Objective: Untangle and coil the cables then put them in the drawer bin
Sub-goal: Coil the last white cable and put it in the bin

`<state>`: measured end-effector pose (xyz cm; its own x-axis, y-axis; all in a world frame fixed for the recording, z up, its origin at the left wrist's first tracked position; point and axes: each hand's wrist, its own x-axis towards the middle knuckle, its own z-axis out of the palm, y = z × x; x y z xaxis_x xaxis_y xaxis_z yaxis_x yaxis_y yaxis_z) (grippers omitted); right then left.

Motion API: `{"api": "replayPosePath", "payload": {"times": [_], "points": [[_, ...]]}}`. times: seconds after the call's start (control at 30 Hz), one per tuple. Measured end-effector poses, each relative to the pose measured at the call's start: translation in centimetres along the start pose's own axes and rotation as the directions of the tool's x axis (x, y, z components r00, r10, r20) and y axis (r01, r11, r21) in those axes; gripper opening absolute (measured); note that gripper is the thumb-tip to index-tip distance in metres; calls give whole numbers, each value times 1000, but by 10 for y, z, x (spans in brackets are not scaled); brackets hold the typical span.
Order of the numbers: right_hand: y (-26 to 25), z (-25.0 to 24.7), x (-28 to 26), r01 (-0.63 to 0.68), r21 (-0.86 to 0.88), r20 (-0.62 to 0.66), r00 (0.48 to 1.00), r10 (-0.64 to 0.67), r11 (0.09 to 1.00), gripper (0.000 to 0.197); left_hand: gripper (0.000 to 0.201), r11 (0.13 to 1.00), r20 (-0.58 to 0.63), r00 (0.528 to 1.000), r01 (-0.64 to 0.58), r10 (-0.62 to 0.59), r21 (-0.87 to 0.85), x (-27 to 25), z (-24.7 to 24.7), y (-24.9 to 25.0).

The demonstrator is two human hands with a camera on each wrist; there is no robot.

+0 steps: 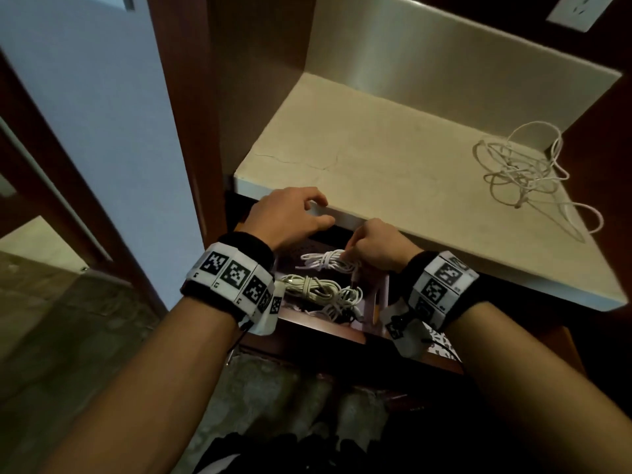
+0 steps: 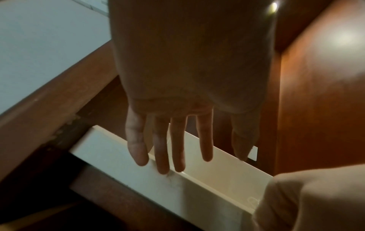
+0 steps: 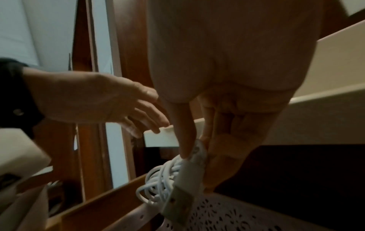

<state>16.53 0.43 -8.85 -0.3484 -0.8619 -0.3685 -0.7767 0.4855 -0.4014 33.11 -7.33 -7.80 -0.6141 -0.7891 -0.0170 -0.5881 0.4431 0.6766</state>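
Observation:
My right hand (image 1: 354, 248) pinches a coiled white cable (image 1: 325, 262) and holds it just over the pink perforated drawer bin (image 1: 383, 285). In the right wrist view the thumb and fingers (image 3: 184, 150) clamp the coil (image 3: 160, 179) near its flat plug, above the bin's patterned floor (image 3: 227, 217). Two more coiled cables (image 1: 316, 289) lie in the bin. A tangled white cable (image 1: 523, 169) sits on the countertop at the right. My left hand (image 1: 318, 210) holds nothing, its straight fingers (image 2: 162, 162) resting on the countertop's front edge (image 2: 197, 184).
The open wooden drawer (image 1: 321, 331) sits under the beige countertop (image 1: 393, 159), whose front edge overhangs the bin's back. Brown cabinet walls close in on the left and right. A wall socket (image 1: 578, 8) is on the back wall.

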Motion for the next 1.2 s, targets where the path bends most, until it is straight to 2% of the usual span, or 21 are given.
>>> {"api": "replayPosePath", "payload": {"times": [0.17, 0.3, 0.37, 0.53, 0.83, 1.2], "points": [[-9, 14, 19, 48, -126, 103, 994, -35, 991, 22, 30, 999, -23, 999, 29, -28, 32, 3, -2, 0], [-12, 21, 23, 87, -145, 214, 975, -54, 986, 25, 32, 997, -39, 997, 61, -59, 45, 3, -4, -4], [-12, 20, 22, 90, -142, 229, 972, -55, 986, 30, 33, 996, -42, 997, 72, -69, 59, 3, -4, -7], [-9, 16, 19, 119, -169, 126, 987, -99, 978, 35, 34, 993, -58, 996, 70, -64, 99, 1, -3, -11], [-2, 11, 6, 152, -145, -109, 980, -169, 978, 20, 34, 992, -60, 997, 46, -39, 114, -4, 0, -14], [15, -17, -26, 22, -44, -337, 941, -35, 999, 22, 29, 963, -10, 992, -120, 126, 240, 7, 2, 13]]}}
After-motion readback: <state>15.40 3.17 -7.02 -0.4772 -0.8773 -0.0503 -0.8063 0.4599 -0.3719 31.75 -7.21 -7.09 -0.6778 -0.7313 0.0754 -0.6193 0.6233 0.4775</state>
